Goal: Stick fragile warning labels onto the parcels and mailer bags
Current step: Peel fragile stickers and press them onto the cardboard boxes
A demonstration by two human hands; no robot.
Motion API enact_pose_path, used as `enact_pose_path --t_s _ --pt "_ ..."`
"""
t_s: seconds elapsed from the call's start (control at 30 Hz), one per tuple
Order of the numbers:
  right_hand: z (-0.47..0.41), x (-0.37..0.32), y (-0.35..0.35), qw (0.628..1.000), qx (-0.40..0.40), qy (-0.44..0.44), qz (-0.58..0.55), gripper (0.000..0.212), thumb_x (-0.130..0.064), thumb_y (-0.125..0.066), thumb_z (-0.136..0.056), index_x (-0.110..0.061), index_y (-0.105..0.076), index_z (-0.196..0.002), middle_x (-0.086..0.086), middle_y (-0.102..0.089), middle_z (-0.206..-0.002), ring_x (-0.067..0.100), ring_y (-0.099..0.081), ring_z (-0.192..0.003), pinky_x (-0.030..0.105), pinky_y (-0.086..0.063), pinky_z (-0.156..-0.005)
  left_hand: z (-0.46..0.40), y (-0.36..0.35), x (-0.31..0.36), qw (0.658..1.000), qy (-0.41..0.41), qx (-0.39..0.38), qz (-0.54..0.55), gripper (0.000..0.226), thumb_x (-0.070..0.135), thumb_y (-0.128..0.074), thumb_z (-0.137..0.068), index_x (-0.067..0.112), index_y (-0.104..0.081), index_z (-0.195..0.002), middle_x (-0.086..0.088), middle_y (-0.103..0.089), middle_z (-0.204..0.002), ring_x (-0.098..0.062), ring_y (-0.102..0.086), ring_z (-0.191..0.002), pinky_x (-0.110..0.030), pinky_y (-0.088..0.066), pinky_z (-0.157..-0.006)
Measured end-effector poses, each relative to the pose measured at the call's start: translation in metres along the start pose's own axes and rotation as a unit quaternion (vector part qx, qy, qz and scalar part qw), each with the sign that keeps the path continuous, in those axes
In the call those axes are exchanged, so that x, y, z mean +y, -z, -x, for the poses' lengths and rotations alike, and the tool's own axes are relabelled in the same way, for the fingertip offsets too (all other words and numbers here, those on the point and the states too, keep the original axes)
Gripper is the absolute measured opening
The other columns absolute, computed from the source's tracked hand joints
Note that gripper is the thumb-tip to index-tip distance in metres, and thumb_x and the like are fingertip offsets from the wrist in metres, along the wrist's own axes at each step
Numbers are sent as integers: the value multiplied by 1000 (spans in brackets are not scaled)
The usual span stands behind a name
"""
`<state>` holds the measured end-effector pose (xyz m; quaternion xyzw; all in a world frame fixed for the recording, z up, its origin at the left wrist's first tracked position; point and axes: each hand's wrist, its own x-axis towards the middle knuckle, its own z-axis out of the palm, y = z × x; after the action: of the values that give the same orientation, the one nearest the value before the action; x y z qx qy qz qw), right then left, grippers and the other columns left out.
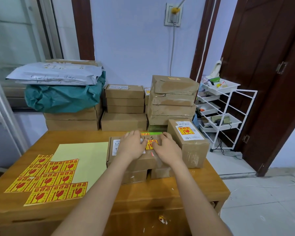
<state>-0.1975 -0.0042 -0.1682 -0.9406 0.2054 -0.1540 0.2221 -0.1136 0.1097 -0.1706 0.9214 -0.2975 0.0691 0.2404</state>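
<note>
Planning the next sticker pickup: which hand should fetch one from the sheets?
Left hand, probably. The sticker sheets lie on its side of the table; the right hand would cross over.

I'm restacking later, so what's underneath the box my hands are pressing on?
The top box rests on two smaller cardboard boxes side by side with a gap between them. Only their front faces show. Both hands, left hand and right hand, press the fragile label flat.

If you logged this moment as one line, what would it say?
step: pressing label | left hand, right hand: flat on yellow-red fragile sticker | on: brown cardboard box
</note>
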Motion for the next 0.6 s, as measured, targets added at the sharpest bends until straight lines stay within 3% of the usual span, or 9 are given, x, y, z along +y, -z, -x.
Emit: enact_pose_path --t_s 0.23,0.47,0.6 --pt "-3 3 -1 1000 1 -4 -15 42 -24 -35 -101 -9 -41 -140 -1 -28 -153 22 -48 -122 34 -43 -92 0 -1 2 1000 10 24 8 32 33 -45 -99 12 -50 -123 -3 -57 -121 -20 -49 -113 -32 -41 -94" --pt "-4 3 0 1000 -4 -10 -23 40 -16 -34 -102 -7 -40 -141 0 -28 -153 23 -50 -120 34 -44 -93 0 1 1 999 23 34 22 22 24 -41 -101 11 -52 -114 -5 -60 -115 -21 -50 -105 -34 -42 -87" --pt "-1 1 1 999 2 -12 -37 40 -23 -32 -104 -7 -41 -140 -1 -29 -153 22 -51 -120 29 -41 -88 1 3 1 999 15 26 40 27 27 -36 -102 11 -53 -115 -6 -60 -114 -19 -49 -104 -32 -41 -85"
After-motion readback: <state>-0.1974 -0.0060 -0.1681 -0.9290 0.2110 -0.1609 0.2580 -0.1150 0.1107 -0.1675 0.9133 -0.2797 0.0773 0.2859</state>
